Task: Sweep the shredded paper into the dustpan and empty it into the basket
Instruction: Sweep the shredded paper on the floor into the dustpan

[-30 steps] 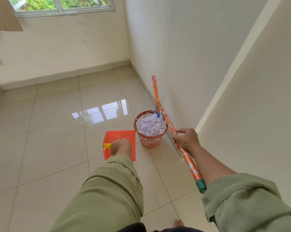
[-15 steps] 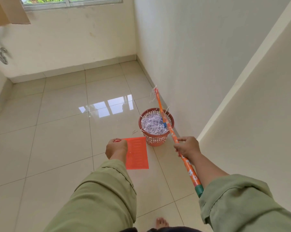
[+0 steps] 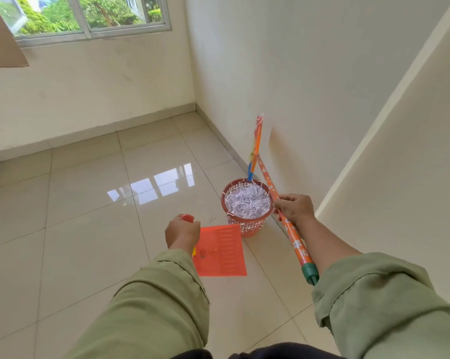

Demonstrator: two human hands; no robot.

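Now the shredded paper (image 3: 247,202) fills the basket (image 3: 247,226), which stands on the tiled floor (image 3: 89,229) close to the right wall (image 3: 309,73); a few strands lie on the tiles just left of it. Just beside the basket, the left hand (image 3: 182,233) has its fingers curled round the handle of the dustpan (image 3: 222,251), whose flat orange pan shows no paper. On the basket's other side, the right hand (image 3: 295,208) grips the broom (image 3: 283,216), its head up near the wall. Both sleeves (image 3: 154,307) are green.
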